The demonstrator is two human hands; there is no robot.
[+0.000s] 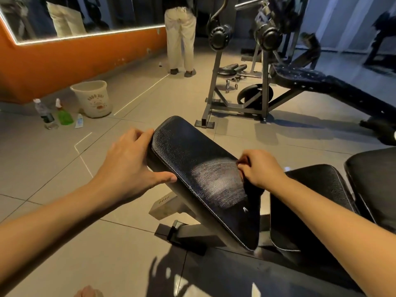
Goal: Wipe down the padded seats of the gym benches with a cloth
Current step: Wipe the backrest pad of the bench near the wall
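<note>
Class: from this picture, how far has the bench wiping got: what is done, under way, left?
Done: a wiped, streaky patch on the near pad. Under way: the right hand grips the dark cloth on that pad while the left hand holds its edge. Left, seemingly: its far end, the neighbouring pads.

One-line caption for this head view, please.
Wiping a gym bench: the left hand grips the black seat pad, the right hand bunches a dark cloth on it.

Grey floor tiles (53, 168) are catching light; an orange wall (64, 61) is carrying a mirror (96, 16); a pale bucket (92, 98) is sitting nearby.
</note>
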